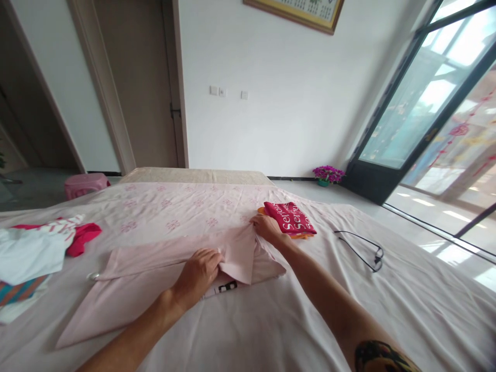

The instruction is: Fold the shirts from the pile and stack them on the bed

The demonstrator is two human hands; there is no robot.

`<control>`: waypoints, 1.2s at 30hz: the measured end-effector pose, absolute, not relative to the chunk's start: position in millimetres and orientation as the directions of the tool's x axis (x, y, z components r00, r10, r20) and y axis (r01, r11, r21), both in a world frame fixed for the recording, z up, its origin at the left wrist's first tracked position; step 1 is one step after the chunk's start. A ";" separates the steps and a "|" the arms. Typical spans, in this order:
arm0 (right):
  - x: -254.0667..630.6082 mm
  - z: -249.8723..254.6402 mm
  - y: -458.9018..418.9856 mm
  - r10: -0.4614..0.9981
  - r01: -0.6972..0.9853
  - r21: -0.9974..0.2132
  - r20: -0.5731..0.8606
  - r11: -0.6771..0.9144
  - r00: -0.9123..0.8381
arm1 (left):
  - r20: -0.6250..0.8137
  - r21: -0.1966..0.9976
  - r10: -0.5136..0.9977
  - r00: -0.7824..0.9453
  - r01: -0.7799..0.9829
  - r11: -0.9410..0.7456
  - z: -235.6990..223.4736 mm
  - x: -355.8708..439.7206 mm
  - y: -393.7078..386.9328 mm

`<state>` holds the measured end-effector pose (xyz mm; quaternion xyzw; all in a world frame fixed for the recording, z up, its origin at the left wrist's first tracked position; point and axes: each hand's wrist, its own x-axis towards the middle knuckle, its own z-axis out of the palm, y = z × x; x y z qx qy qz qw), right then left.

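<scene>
A pale pink garment (147, 279) lies spread on the bed, partly folded over itself. My left hand (199, 274) presses on its folded edge near the middle, fingers curled onto the cloth. My right hand (267, 227) grips the garment's far right corner, fingers closed on the fabric. Just beyond my right hand sits a folded crimson garment with white lettering (292, 218), resting on something orange. A white tag with black marks (220, 289) peeks out under the pink cloth by my left hand.
A pink patterned sheet (174, 212) covers the bed. A pile of white, red and striped clothes (34, 253) lies at the left. A black clothes hanger (362, 248) rests at the right. A pink stool (85, 183), a door and glass doors stand beyond.
</scene>
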<state>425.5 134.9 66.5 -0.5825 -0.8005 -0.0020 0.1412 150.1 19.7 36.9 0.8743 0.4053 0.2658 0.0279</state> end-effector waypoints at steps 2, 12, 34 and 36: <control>424.4 67.4 140.5 0.931 0.940 -0.165 0.266 0.298 -0.249 | 0.468 0.327 0.753 0.462 0.701 -0.633 32.5 152.8 19.3; 415.0 60.8 142.4 0.959 0.961 -0.221 0.265 0.165 -0.103 | 0.497 0.316 0.693 0.522 0.636 -0.705 32.6 158.5 12.6; 418.5 63.3 58.7 0.921 0.793 -0.468 0.206 0.390 -0.331 | 0.582 0.405 0.789 0.195 0.772 -0.490 27.6 144.0 12.6; 420.9 63.1 64.5 0.925 0.814 -0.451 0.263 0.367 -0.272 | 0.585 0.402 0.791 0.179 0.784 -0.474 28.9 142.7 13.3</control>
